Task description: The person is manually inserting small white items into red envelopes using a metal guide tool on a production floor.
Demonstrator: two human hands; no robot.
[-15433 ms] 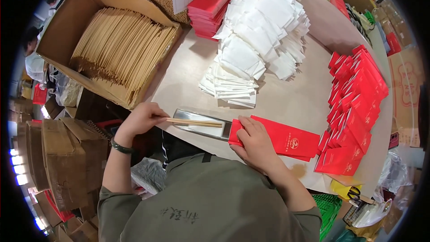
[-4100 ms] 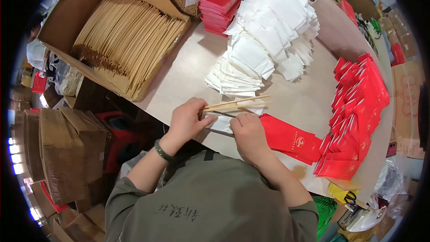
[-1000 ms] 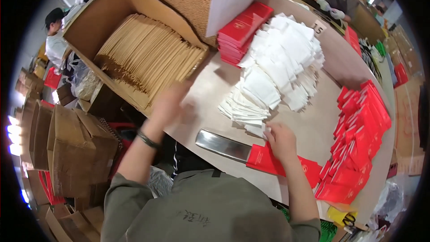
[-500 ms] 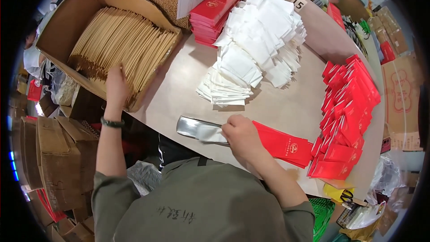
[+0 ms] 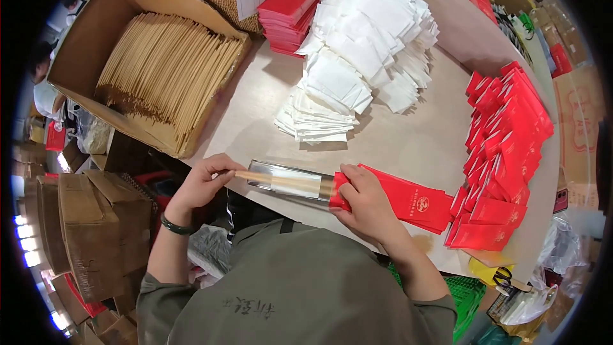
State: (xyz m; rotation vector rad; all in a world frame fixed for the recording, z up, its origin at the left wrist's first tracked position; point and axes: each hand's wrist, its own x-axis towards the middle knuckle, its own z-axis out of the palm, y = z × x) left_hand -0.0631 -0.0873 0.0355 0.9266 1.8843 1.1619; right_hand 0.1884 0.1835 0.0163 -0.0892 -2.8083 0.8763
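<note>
My left hand [image 5: 203, 184] pinches the ends of a pair of wooden chopsticks [image 5: 244, 176], slightly blurred. They lie along a shiny metal trough [image 5: 260, 167] at the table's near edge, over a folded white napkin [image 5: 297, 174]. At the trough's right end my right hand [image 5: 365, 199] grips a red paper sleeve [image 5: 340, 193], its mouth around the trough's end. The chopsticks' far tips are hidden at the sleeve. Under and beyond my right hand lie more flat red sleeves [image 5: 412, 199], fanned to the right.
A cardboard box [image 5: 71, 64] of chopsticks stands at the left. A large heap of white napkins [image 5: 367, 32] covers the table's middle, with stacked red sleeves [image 5: 297, 0] beside it. Filled-looking red packets [image 5: 507, 147] pile along the right edge. Black-handled scissors [image 5: 504, 276] lie near the front right corner.
My left hand has come out of the box with chopsticks and moved right to the trough. My right hand has shifted from the napkin and trough to a red sleeve, now at the trough's end.
</note>
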